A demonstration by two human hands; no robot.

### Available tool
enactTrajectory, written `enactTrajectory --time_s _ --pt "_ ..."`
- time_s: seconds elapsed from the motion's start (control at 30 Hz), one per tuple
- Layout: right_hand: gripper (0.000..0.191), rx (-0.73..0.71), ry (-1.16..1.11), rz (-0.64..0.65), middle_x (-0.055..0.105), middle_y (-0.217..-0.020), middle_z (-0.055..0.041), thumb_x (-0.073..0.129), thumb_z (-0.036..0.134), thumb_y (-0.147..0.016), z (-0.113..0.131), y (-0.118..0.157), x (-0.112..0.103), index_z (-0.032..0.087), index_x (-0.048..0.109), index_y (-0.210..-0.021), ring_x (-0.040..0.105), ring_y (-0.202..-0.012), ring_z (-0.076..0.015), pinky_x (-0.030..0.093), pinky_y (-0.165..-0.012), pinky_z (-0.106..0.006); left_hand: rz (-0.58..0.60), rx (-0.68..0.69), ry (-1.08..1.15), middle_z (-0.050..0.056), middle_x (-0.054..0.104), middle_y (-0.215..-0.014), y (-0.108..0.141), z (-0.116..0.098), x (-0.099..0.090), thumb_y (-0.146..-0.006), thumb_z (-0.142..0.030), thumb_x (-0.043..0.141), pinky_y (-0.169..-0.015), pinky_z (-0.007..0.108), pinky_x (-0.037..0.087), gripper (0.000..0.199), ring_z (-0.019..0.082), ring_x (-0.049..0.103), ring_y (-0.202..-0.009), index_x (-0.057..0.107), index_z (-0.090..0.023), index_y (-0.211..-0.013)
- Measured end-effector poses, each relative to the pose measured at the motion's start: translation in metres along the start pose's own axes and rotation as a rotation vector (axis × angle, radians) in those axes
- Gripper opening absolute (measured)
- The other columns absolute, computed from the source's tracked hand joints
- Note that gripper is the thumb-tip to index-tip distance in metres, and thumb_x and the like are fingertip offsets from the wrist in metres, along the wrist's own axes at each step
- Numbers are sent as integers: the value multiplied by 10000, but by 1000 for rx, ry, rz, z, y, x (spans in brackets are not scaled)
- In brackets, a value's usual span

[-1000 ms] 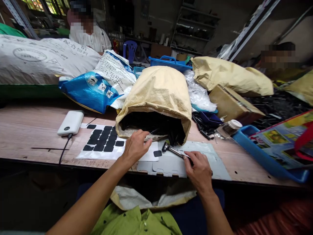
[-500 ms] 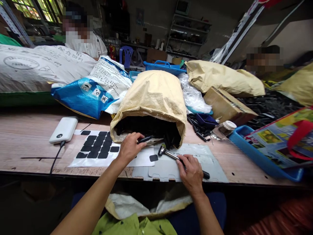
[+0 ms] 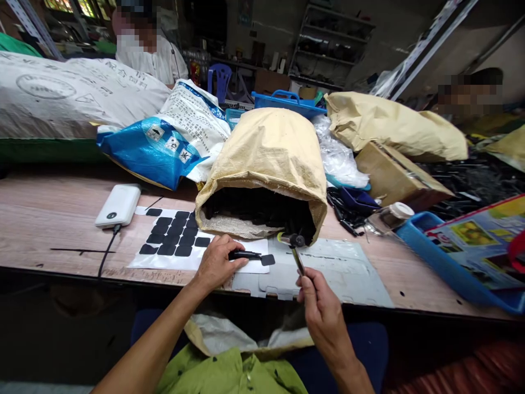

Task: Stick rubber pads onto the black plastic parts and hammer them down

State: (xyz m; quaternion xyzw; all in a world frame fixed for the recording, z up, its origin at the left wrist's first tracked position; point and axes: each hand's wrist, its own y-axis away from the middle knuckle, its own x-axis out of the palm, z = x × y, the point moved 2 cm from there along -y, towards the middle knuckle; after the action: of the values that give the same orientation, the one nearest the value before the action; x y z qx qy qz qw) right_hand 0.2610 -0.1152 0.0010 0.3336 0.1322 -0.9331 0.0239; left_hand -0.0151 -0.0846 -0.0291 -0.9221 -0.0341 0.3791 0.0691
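Observation:
My left hand (image 3: 219, 261) is closed on a slim black pen-like piece (image 3: 248, 255), held low over a white sheet (image 3: 213, 260). The piece's tip is close to a single black rounded square (image 3: 268, 260). In my right hand (image 3: 322, 303) is a small hammer (image 3: 299, 261), gripped by its handle with the head raised in front of the sack's mouth. A tan woven sack (image 3: 270, 145) lies with its mouth towards me, dark pieces inside it. Beneath the hammer is a grey board (image 3: 336, 268) at the table's front edge.
Several black rounded squares (image 3: 176, 235) sit on the sheet's left part. A white power bank (image 3: 118, 205) with a cable lies farther left. To the right are a clear jar (image 3: 388, 219), a blue tray (image 3: 443, 262) and a cardboard box (image 3: 400, 172). Two people are beyond the table.
My left hand has brought the black piece from the sack's mouth down towards the white sheet. My right hand has lifted the hammer's head and turned its handle more upright. The view has shifted slightly.

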Motion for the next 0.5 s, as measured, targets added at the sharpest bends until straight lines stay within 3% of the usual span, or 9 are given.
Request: enactTrajectory --time_s 0.1,0.23,0.33,0.5 --pt "276 28 -9 35 681 -825 -21 431 404 -1040 14 10 12 218 613 -1132 649 -718 -155 535 -697 -255 11 -10 4 26 667 -913 1 1 0 -802 -357 783 -854 348 422 202 235 550 -951 776 -268 -982" --pt "346 -55 75 8 732 -1101 -91 460 370 -1029 19 16 23 207 608 -1296 707 -958 -195 573 -816 -281 20 -62 -9 12 677 -854 0 -3 3 -769 -344 810 -821 345 400 166 232 545 -920 786 -289 -924" --pt "420 -144 110 15 695 -1251 -93 433 313 -1037 21 18 29 235 544 -1435 689 -1094 -196 572 -897 -291 21 -86 -31 2 678 -822 -1 -7 4 -761 -342 816 -813 349 387 151 229 540 -904 790 -300 -904" --pt "468 -177 120 88 697 -1096 -76 388 246 -1049 27 20 35 297 487 -1504 689 -926 -167 565 -868 -277 37 -90 -35 3 689 -840 -1 -7 4 -740 -362 826 -831 365 385 177 230 541 -916 795 -306 -906"
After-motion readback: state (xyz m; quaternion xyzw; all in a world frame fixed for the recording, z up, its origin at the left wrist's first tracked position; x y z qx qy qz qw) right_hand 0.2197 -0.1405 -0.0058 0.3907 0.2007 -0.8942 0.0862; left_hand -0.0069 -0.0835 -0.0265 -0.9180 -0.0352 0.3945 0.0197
